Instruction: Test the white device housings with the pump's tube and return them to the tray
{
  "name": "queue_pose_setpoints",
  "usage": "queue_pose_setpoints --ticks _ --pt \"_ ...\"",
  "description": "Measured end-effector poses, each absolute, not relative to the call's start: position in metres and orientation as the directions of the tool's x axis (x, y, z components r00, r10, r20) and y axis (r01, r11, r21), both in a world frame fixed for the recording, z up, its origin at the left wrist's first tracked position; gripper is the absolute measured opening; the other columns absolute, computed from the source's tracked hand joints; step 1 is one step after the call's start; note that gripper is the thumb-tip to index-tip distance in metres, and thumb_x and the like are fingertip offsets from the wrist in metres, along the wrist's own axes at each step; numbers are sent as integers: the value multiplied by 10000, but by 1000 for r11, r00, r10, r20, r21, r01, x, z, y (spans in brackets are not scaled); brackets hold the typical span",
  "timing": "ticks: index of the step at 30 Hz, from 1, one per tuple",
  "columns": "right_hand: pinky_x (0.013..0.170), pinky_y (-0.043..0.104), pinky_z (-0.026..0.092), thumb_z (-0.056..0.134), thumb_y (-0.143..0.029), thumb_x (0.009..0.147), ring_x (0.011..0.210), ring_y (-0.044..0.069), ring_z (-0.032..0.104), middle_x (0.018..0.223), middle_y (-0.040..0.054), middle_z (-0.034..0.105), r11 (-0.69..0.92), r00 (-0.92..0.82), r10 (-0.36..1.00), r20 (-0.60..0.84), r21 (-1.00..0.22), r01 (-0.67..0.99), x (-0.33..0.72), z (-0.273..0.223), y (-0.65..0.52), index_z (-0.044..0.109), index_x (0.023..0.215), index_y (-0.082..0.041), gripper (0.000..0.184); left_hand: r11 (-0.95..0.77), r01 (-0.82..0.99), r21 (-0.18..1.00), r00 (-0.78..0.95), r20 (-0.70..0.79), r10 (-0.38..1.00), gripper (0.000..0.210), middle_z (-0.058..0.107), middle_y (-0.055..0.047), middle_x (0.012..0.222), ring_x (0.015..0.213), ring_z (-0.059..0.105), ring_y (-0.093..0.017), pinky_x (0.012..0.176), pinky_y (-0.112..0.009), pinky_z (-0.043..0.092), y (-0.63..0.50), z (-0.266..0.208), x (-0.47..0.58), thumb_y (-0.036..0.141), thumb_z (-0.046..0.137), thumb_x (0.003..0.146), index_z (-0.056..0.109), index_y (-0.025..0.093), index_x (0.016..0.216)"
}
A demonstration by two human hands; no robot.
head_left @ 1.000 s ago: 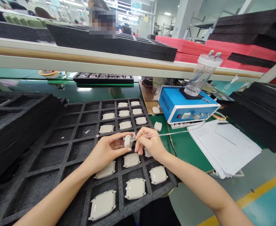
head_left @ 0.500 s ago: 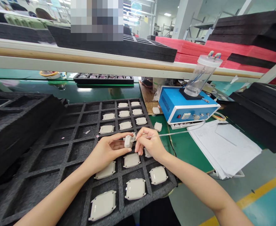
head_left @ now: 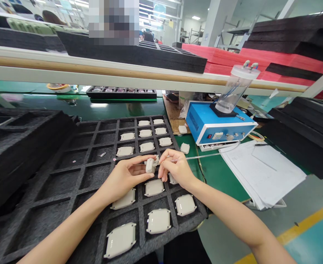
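My left hand (head_left: 122, 177) is closed on a small off-white watch case (head_left: 150, 166), gripped by its edges between thumb and fingers, turned edge-on to me. Close against it on the right, my right hand (head_left: 175, 169) pinches the end of a thin clear tube (head_left: 205, 156). Its tip is hidden by the fingers and too small to make out. Both hands are above a black foam tray (head_left: 141, 229) divided into compartments. Several similar watch cases, such as one at the front (head_left: 158, 221), lie in its right-hand columns.
The tube runs to a blue machine (head_left: 219, 124) with a clear cylinder (head_left: 237, 88) on top. Paper sheets (head_left: 266, 172) lie at right. Two loose cases, one of them nearer (head_left: 185, 148), sit beside the tray. Stacked black foam trays (head_left: 21, 157) stand left; a shelf (head_left: 101, 75) crosses behind.
Both hands, the watch case and the tube hold almost the same position. The view has barely shifted.
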State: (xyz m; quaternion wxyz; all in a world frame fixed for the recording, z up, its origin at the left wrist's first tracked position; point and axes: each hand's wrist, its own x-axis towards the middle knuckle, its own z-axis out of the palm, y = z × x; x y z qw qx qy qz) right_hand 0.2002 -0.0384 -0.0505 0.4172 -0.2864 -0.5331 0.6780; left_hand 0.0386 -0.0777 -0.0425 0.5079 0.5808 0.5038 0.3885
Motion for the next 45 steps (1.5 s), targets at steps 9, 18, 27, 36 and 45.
queue_pose_setpoints --ticks 9,18,27,36,45 --pt "300 159 392 473 -153 586 268 80 462 405 -49 587 -94 -487 872 48 -961 -262 200 -51 -38 484 631 -167 48 21 199 980 189 -60 980 492 652 -44 1104 955 630 -231 920 -370 471 -77 -43 38 301 692 651 581 184 1116" --pt "301 157 390 475 -159 585 271 80 463 405 -49 587 -95 -485 874 41 -963 -253 200 -50 -39 483 631 -168 47 23 204 979 178 -60 982 502 656 -55 1092 942 633 -246 922 -420 465 -77 -42 40 330 694 638 585 167 1101" --pt "305 161 391 474 -156 589 270 80 460 405 -52 586 -95 -486 873 40 -964 -250 200 -49 -39 480 629 -170 43 29 192 981 193 -66 979 499 650 -56 1101 945 630 -242 922 -408 463 -77 -44 38 313 687 652 574 174 1119" --pt "305 160 389 475 -155 594 271 79 459 403 -54 581 -93 -485 873 42 -964 -250 199 -50 -39 478 633 -171 42 28 192 981 178 -63 982 495 660 -44 1085 927 639 -233 904 -380 483 -77 -43 39 315 701 632 594 180 1097" --pt "300 163 389 474 -149 600 270 84 464 405 -52 584 -92 -486 873 45 -962 -255 200 -51 -38 480 639 -168 44 24 183 983 192 -59 980 488 647 -47 1112 942 633 -225 907 -369 481 -77 -45 37 288 693 653 581 182 1117"
